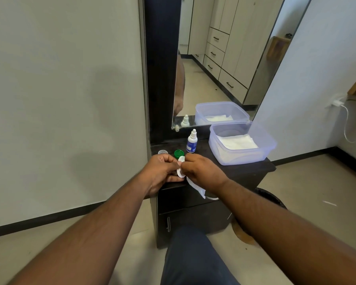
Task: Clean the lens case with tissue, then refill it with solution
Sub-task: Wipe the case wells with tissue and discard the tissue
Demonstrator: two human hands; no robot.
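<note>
Left hand [162,171] grips lens case [180,167], mostly hidden | right hand [201,171] pinches tissue [195,187]

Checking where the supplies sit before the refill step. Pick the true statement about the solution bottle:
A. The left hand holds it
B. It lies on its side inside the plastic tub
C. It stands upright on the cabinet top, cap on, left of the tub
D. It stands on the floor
C: the solution bottle stands upright and capped on the cabinet top, left of the plastic tub, in neither hand.

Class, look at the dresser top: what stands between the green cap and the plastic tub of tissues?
In the head view, the solution bottle stands between the green cap and the tissue tub.
</note>
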